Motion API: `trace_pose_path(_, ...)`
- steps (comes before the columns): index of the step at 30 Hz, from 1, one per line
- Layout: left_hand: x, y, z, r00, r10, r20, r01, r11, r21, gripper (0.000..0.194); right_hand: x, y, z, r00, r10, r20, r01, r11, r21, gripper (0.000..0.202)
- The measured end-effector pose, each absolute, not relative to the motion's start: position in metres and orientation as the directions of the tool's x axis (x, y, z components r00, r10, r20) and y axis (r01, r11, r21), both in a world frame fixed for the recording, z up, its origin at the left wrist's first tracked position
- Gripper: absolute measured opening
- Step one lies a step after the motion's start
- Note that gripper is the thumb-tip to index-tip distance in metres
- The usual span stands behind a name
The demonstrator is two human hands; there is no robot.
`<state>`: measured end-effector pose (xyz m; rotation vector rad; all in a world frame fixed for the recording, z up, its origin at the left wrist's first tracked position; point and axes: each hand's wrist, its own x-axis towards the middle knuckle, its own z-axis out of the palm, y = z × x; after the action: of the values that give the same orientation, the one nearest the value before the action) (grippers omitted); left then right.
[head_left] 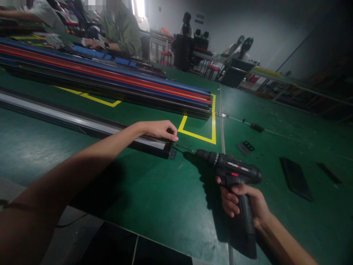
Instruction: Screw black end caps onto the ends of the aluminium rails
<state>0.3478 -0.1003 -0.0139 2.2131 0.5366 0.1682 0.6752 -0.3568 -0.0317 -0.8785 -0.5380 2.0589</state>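
A long black profile [104,129] with a pale strip along its top lies across the table from the left. My left hand [161,129] is closed over its right end, fingers curled and thumb at the end piece [172,153]. Whether a small part sits between the fingertips cannot be made out. My right hand [245,200] is wrapped round the handle of a black cordless drill [234,169], one finger at the trigger. The drill's long thin bit [186,148] points left, its tip close to the profile's end and my left fingertips.
Behind lies a stack of blue, red and black profiles [143,82] beside yellow tape marks [197,138]. Small black parts [245,148] and a dark flat block [296,178] are on the green table [154,195] at right. Co-workers [118,29] sit across the table and farther back.
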Motion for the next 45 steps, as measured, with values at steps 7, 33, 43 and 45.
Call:
trace_pose_path(7, 0.3483, -0.1018, -0.0123, 0.893, 0.444, -0.07, 0.334, -0.553, 0.763, 0.036, 0.6728, -0.3551, -0.0317, -0.414, 0.817, -0.402, -0.504, -0.573, -0.646, 0.031)
trace_pose_path(33, 0.3505, -0.1013, -0.0138, 0.896, 0.442, -0.042, 0.308, -0.552, 0.774, 0.033, 0.6712, -0.3518, -0.0319, -0.43, 0.813, -0.393, -0.502, -0.577, -0.644, 0.032)
trace_pose_path(43, 0.3518, -0.1016, -0.0121, 0.893, 0.448, -0.049, 0.314, -0.54, 0.781, 0.031, 0.6697, -0.3507, -0.0305, -0.425, 0.809, -0.406, -0.496, -0.583, -0.644, 0.032)
trace_pose_path(45, 0.3526, -0.1021, -0.0115, 0.891, 0.45, -0.056, 0.321, -0.537, 0.78, 0.032, 0.6703, -0.3499, -0.0307, -0.429, 0.808, -0.404, -0.504, -0.585, -0.636, 0.03)
